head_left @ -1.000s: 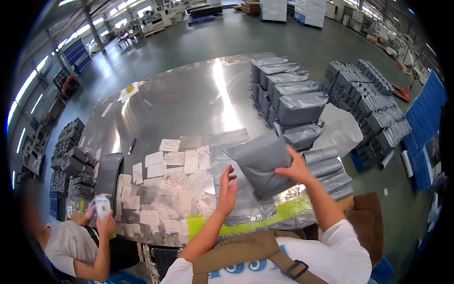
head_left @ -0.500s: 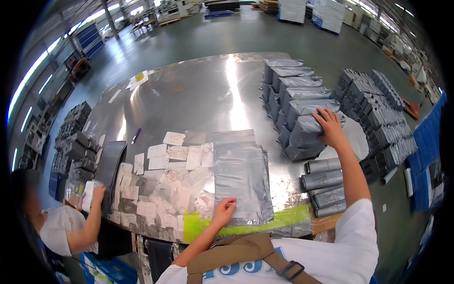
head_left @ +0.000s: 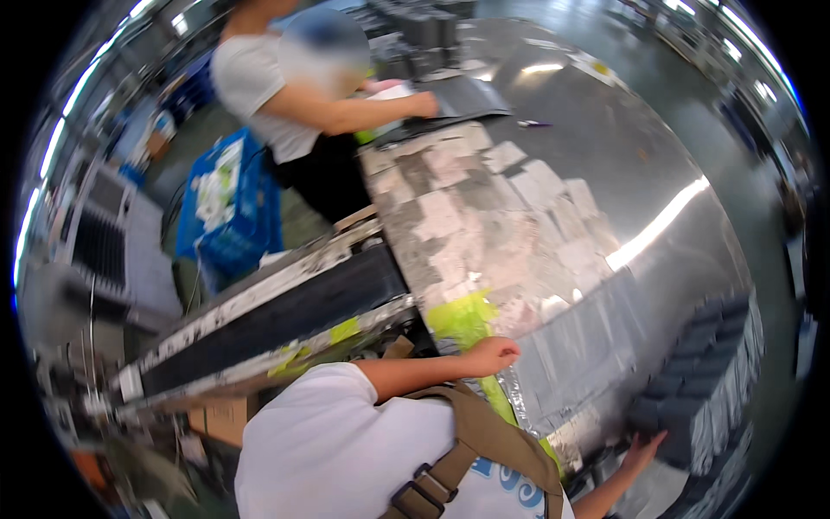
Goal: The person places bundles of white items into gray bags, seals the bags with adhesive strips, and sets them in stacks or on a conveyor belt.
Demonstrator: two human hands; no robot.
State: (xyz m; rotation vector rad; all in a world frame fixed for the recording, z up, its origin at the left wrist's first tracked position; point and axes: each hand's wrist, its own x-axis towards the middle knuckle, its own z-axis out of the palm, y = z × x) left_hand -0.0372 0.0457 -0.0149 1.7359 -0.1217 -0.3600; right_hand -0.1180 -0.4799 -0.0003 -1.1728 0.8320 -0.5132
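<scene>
Head view: my left hand (head_left: 491, 356), fingers curled in, is just beside the flat grey bags (head_left: 579, 355) lying on the metal table (head_left: 644, 160). My right hand (head_left: 642, 451) is at the near end of the rows of filled grey bags (head_left: 702, 376); I cannot tell whether its fingers are spread or pinching one. Along the table's edge, a co-worker (head_left: 251, 76) leans beside a purple pen (head_left: 534, 124).
</scene>
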